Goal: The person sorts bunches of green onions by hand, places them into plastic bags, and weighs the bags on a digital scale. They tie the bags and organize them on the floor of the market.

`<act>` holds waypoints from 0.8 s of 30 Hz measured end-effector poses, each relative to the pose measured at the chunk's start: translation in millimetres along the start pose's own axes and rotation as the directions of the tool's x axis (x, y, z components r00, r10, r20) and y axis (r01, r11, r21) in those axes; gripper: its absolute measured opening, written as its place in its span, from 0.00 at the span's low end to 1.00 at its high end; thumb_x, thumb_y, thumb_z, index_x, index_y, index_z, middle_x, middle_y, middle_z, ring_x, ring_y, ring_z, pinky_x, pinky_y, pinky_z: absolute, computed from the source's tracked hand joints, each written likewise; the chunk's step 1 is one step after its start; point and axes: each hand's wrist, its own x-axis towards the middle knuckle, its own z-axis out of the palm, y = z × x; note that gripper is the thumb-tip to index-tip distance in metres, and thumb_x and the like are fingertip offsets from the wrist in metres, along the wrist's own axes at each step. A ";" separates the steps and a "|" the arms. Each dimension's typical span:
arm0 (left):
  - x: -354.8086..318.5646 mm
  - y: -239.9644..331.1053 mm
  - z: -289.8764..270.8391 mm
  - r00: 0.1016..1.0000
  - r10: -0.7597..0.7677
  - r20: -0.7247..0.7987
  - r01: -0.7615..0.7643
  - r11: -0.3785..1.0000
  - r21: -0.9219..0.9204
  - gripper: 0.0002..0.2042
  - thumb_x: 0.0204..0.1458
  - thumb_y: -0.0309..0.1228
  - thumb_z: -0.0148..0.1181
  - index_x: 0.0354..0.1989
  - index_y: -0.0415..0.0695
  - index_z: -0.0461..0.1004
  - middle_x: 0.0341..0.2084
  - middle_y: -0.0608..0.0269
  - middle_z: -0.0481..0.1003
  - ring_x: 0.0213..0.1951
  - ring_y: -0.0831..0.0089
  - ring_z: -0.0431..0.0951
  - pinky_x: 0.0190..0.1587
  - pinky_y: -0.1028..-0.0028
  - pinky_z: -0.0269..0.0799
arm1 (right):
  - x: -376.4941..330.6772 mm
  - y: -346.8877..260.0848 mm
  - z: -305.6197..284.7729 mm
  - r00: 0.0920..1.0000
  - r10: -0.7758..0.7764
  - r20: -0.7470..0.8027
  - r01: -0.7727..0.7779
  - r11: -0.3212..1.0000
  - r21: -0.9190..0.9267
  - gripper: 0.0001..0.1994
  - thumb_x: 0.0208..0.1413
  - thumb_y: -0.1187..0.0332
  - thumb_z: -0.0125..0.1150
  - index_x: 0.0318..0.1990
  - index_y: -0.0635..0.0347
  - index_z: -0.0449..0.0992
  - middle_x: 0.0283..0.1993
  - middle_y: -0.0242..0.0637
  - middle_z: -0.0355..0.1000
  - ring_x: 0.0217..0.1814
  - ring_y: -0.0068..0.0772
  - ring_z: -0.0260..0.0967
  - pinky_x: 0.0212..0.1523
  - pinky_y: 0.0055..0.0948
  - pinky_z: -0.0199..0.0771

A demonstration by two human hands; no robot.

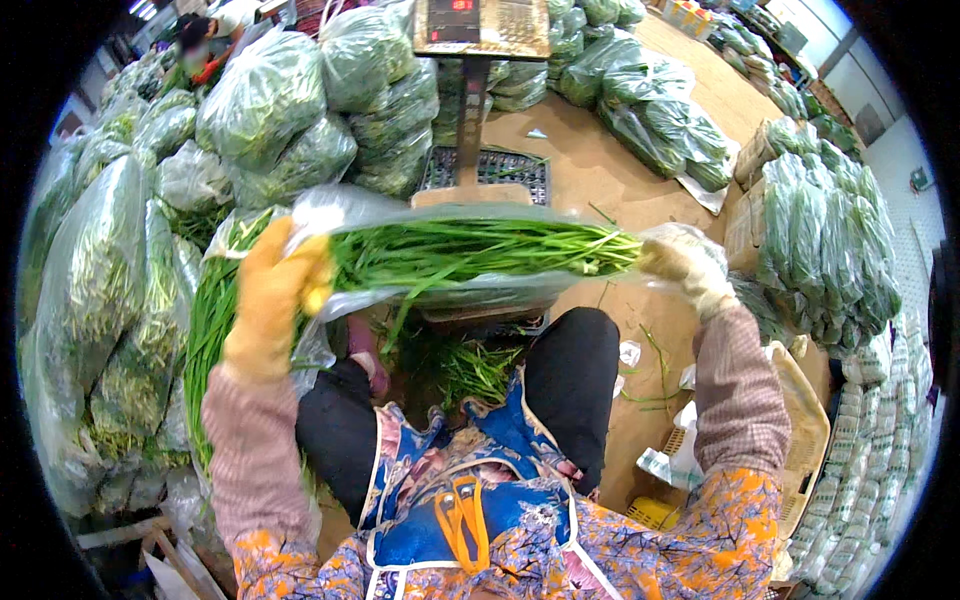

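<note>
A long bundle of green chives [470, 245] lies level across my front, white stem ends to the right, inside a clear plastic bag [460, 288]. My left hand [275, 300], in a yellow-orange glove, is closed on the bag near the leafy end. Long leaf tips [205, 350] spill out past it and hang down on the left. At the stem end my right hand [690, 268], in a pale glove with clear plastic over it, is closed around the bag and stems. Its fingertips are partly hidden and slightly blurred.
A platform scale with its display [480, 28] on a post stands ahead over a black crate [515, 170]. Filled bags of greens [265, 100] pile up left; packed bundles [825, 230] stack at right. Loose greens [465, 370] lie between my knees. A person [200, 50] is far left.
</note>
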 end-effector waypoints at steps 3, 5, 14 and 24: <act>-27.5 1.2 0.0 0.993 -0.103 0.055 0.100 0.994 0.051 0.09 0.54 0.30 0.50 0.37 0.38 0.72 0.13 0.67 0.68 0.09 0.84 0.60 0.11 0.85 0.53 | 6.1 -32.6 3.7 0.990 0.077 0.115 -0.070 0.996 -0.059 0.06 0.43 0.63 0.57 0.27 0.53 0.76 0.26 0.41 0.71 0.32 0.44 0.69 0.32 0.38 0.67; -37.3 -5.0 -1.8 0.987 -0.157 0.033 0.158 0.987 -0.011 0.11 0.55 0.32 0.48 0.35 0.35 0.72 0.09 0.65 0.67 0.05 0.83 0.58 0.09 0.85 0.52 | 5.5 -26.5 14.6 0.993 0.105 0.054 -0.099 0.989 -0.107 0.07 0.44 0.64 0.56 0.27 0.54 0.76 0.26 0.42 0.71 0.31 0.44 0.69 0.30 0.37 0.67; -52.4 -19.6 3.4 0.984 -0.180 0.000 0.179 0.980 -0.085 0.13 0.57 0.33 0.46 0.36 0.35 0.71 0.09 0.64 0.67 0.07 0.82 0.60 0.10 0.85 0.54 | 23.4 -25.3 51.3 0.956 0.264 0.125 -0.253 0.962 -0.101 0.10 0.44 0.60 0.58 0.26 0.57 0.77 0.24 0.43 0.72 0.27 0.45 0.70 0.30 0.37 0.68; -44.7 -21.6 16.8 0.997 -0.081 -0.012 0.077 0.973 -0.219 0.12 0.57 0.32 0.46 0.37 0.34 0.70 0.12 0.63 0.69 0.07 0.84 0.58 0.10 0.86 0.53 | 18.4 -9.5 74.2 0.971 0.153 -0.184 -0.134 0.985 0.111 0.08 0.48 0.66 0.51 0.34 0.55 0.75 0.30 0.41 0.72 0.35 0.46 0.69 0.35 0.37 0.69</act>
